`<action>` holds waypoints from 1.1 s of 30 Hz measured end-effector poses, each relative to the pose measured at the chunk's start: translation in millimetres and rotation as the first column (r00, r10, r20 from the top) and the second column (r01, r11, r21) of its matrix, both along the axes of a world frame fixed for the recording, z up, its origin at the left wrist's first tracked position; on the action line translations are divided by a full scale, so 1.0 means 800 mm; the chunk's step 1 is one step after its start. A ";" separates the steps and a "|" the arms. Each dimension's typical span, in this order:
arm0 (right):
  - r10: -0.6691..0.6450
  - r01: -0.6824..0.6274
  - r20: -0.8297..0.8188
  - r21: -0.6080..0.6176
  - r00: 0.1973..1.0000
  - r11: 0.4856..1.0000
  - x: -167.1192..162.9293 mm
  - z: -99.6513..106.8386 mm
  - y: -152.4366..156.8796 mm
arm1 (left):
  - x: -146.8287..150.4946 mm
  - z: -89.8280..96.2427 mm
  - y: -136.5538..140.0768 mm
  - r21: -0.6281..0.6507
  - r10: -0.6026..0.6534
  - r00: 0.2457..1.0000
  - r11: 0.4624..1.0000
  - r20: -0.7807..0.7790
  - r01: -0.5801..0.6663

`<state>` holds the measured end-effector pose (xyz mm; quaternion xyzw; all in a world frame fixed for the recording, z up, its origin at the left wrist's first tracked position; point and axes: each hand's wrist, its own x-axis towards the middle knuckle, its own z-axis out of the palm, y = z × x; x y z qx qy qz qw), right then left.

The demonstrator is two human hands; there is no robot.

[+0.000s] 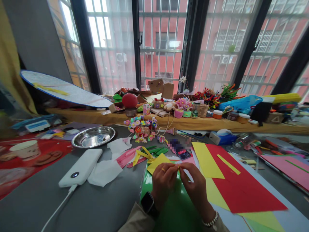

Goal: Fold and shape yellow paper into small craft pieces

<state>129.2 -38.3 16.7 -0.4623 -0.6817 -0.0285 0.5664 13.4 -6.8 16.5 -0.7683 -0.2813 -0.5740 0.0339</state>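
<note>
- Two hands close together, left hand [164,178] and right hand [195,182], near each other at the fingertips, above the green sheet [177,207].
- Between those fingertips, a small yellow piece [179,169], seemingly pinched by both hands at once.
- From the left hand, off to the right at the tip of the thumb and forefinger; from the right hand, off to the left; about equally near to both.
- Cannot tell the long axis or full length of the piece: too small, partly behind the fingers.
- Narrow thumb-and-finger grips on both sides, nothing spread wide.
- Wrists low and apart, with a dark watch [147,202] on the left and a beaded bracelet [211,220] on the right; hands angled forward and inward.
- Just beyond the left hand, yellow paper [159,160]; to the right of the right hand, a red sheet [243,190], with a yellow strip [228,164] slantwise on top.
</note>
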 end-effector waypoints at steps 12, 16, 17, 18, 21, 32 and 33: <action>-0.005 0.005 -0.015 -0.020 1.000 1.000 0.002 0.000 0.000 | 0.001 -0.002 0.001 -0.009 -0.008 1.000 1.000 0.001 0.008; -0.019 0.019 -0.015 -0.023 1.000 1.000 0.001 0.000 0.000 | 0.001 -0.002 0.001 -0.006 -0.009 1.000 1.000 0.000 0.009; -0.023 0.023 -0.013 -0.020 1.000 1.000 0.001 0.000 0.000 | 0.001 -0.002 0.002 -0.006 -0.008 1.000 1.000 -0.002 0.008; -0.025 0.025 -0.011 -0.019 1.000 1.000 0.001 0.000 0.000 | 0.001 -0.002 0.002 -0.005 -0.008 1.000 1.000 -0.007 0.008; -0.028 0.028 -0.010 -0.016 1.000 0.999 0.002 0.000 0.000 | 0.001 -0.004 0.003 0.005 -0.004 1.000 1.000 -0.016 0.004; -0.020 0.019 -0.017 -0.037 1.000 0.999 0.001 0.000 -0.001 | 0.001 -0.005 0.003 0.000 -0.008 1.000 1.000 -0.015 0.008; -0.020 0.019 -0.021 -0.044 1.000 0.999 0.001 0.000 -0.001 | 0.001 -0.005 0.003 -0.001 -0.006 1.000 1.000 -0.013 0.006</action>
